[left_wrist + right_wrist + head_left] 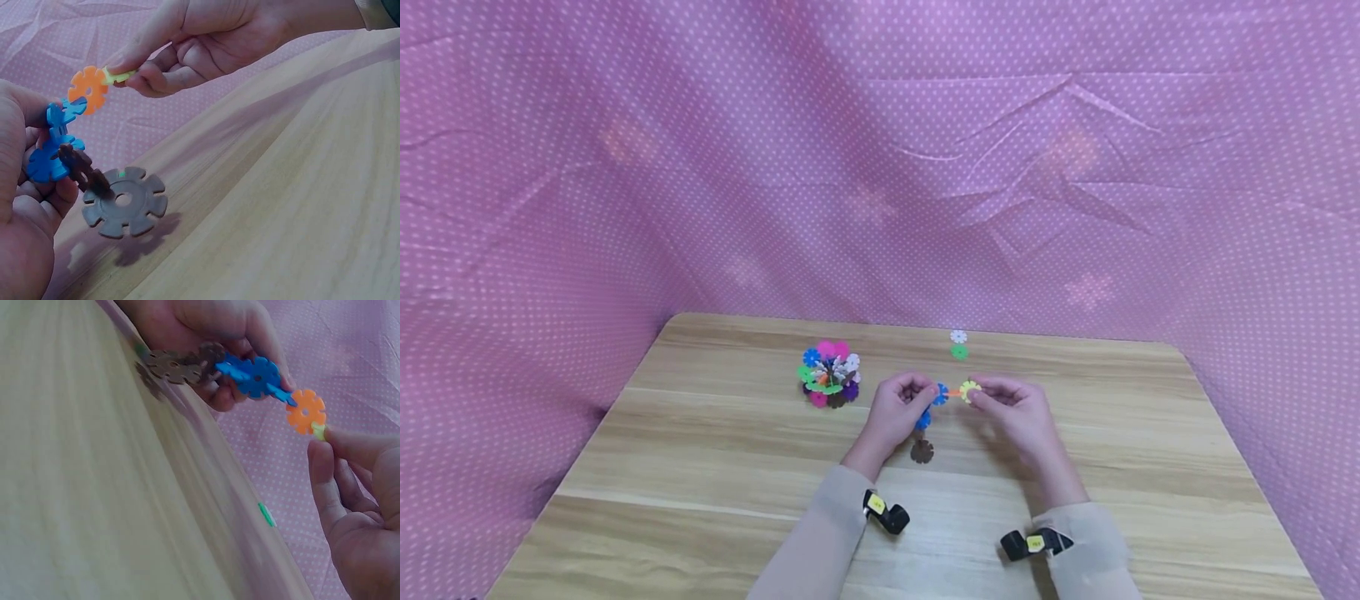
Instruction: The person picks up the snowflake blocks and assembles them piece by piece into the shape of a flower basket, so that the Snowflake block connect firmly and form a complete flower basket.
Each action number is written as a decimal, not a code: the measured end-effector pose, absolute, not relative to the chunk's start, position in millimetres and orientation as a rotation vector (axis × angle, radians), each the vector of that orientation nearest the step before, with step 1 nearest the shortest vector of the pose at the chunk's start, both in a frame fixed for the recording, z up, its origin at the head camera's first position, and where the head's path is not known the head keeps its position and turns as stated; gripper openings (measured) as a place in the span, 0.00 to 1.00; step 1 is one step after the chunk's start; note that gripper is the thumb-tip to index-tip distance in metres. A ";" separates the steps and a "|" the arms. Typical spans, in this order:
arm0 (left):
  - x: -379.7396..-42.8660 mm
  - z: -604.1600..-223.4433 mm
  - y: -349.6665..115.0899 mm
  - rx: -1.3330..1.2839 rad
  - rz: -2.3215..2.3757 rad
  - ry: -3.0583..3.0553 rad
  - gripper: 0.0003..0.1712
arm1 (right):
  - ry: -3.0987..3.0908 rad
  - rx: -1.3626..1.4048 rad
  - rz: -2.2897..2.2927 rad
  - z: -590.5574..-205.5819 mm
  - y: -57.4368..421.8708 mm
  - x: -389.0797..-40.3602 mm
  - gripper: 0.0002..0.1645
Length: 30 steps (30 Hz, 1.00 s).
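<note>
A chain of notched plastic snowflake discs spans both hands above the table. My left hand (898, 410) holds its blue discs (57, 128) between thumb and fingers. From these, two brown discs (125, 203) hang toward the wood, the lower one lying nearly flat over its own shadow. On the other side an orange disc (305, 411) is slotted onto the blue end. My right hand (1017, 410) pinches a yellow disc (969, 392) by thumb and fingertips, and this yellow disc meets the orange one at its edge.
A round cluster of joined multicoloured discs (829, 375) sits left of my hands. Toward the back edge lie a white disc (958, 336) and a green disc (959, 352). Pink dotted cloth (880, 208) surrounds the wooden table (715, 450) at back and sides.
</note>
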<state>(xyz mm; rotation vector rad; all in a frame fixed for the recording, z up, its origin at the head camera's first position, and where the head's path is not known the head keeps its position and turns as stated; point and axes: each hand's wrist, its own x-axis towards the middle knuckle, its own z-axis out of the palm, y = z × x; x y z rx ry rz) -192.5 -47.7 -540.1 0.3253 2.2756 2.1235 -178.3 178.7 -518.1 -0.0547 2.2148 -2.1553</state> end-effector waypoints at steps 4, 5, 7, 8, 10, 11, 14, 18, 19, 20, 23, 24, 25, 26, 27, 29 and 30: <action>-192.5 -539.2 -48.2 0.280 2.119 2.291 0.09 | 2.189 -0.025 -2.215 -517.8 171.3 -177.8 0.19; -192.5 -539.0 -48.3 0.272 2.117 2.291 0.09 | 2.182 -0.020 -2.225 -517.7 170.1 -177.7 0.19; -192.4 -538.6 -48.5 0.265 2.125 2.279 0.08 | 2.184 -0.026 -2.234 -517.0 168.9 -177.4 0.19; -192.5 -538.9 -48.5 0.269 2.133 2.264 0.09 | 2.189 -0.032 -2.226 -517.1 169.0 -177.2 0.19; -192.6 -540.2 -48.5 0.288 2.153 2.233 0.08 | 2.187 -0.045 -2.221 -516.8 169.2 -177.4 0.20; -192.6 -540.7 -48.6 0.300 2.163 2.218 0.08 | 2.184 -0.056 -2.219 -516.9 169.3 -177.5 0.21; -193.4 -543.0 -48.8 0.326 2.182 2.200 0.08 | 2.171 -0.089 -2.209 -517.5 169.4 -178.1 0.23; -195.0 -544.9 -49.0 0.351 2.174 2.235 0.09 | 2.170 -0.116 -2.186 -517.4 169.0 -178.9 0.25; -195.4 -545.1 -48.9 0.360 2.173 2.242 0.09 | 2.167 -0.117 -2.181 -517.3 168.8 -178.9 0.25; -196.1 -545.4 -48.7 0.370 2.168 2.251 0.10 | 2.164 -0.115 -2.173 -517.2 168.4 -179.1 0.26; -196.5 -544.8 -48.1 0.397 2.141 2.271 0.10 | 2.144 -0.099 -2.156 -516.7 167.0 -179.3 0.27; -196.6 -544.4 -47.9 0.408 2.135 2.274 0.10 | 2.134 -0.093 -2.153 -516.6 166.3 -179.4 0.26; -196.7 -544.2 -47.6 0.415 2.128 2.277 0.10 | 2.128 -0.083 -2.147 -516.5 165.7 -179.3 0.25; -196.6 -544.0 -47.5 0.418 2.119 2.282 0.10 | 2.126 -0.071 -2.141 -516.4 165.1 -179.4 0.25; -196.5 -543.6 -47.2 0.419 2.115 2.286 0.10 | 2.127 -0.060 -2.137 -516.4 164.6 -179.5 0.23; -196.4 -543.4 -46.9 0.405 2.124 2.283 0.10 | 2.129 -0.033 -2.132 -516.7 164.0 -180.3 0.22; -196.3 -543.4 -46.8 0.391 2.130 2.282 0.10 | 2.135 -0.014 -2.129 -516.8 164.1 -180.7 0.21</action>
